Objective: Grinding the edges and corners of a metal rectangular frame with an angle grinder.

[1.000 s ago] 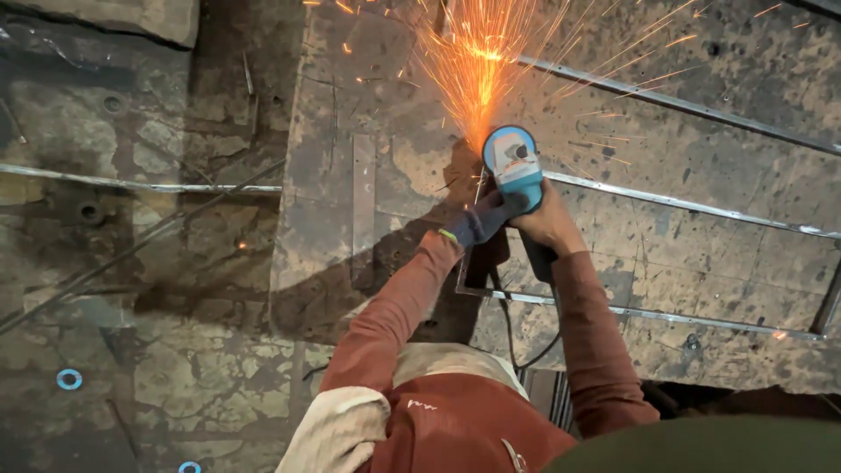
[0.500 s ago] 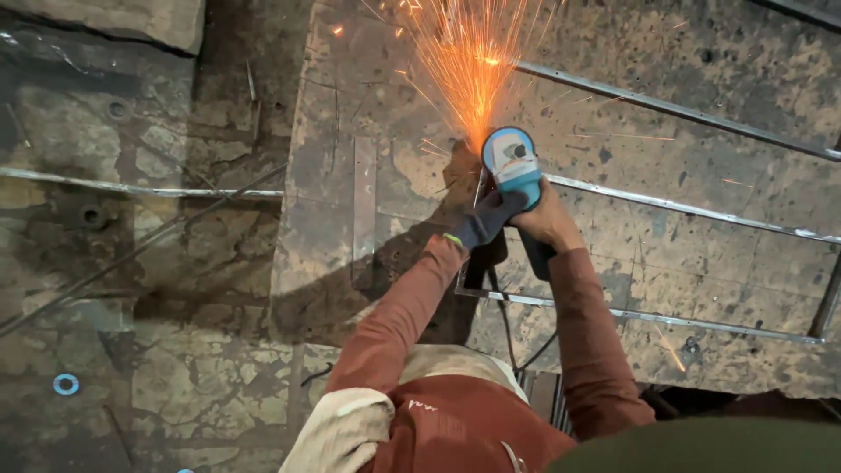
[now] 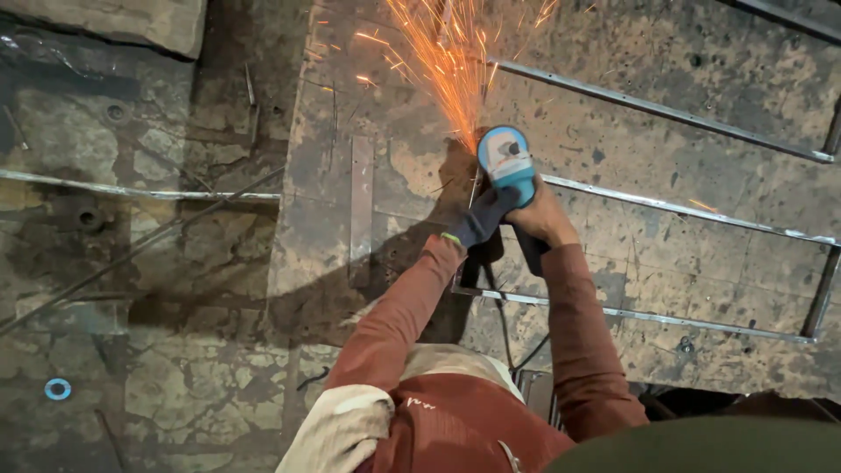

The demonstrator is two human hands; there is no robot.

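On the worn metal floor [image 3: 368, 289], we are gripping the blue grinder [image 3: 506, 160] tightly with our gloved left hand [image 3: 484, 219] and bare right hand [image 3: 545, 219], grinding the steel bar [image 3: 648, 203] amid sparks [image 3: 451, 61], seemingly mid-cut and needing steady pressure.

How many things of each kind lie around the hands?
Blue angle grinder: 1
Long metal bars: 3
Short flat metal strip: 1
Blue ring: 1
Total: 6

floor [image 3: 201, 385]: cracked, stained concrete | stone slab [image 3: 131, 22] top left | light: dim, warm
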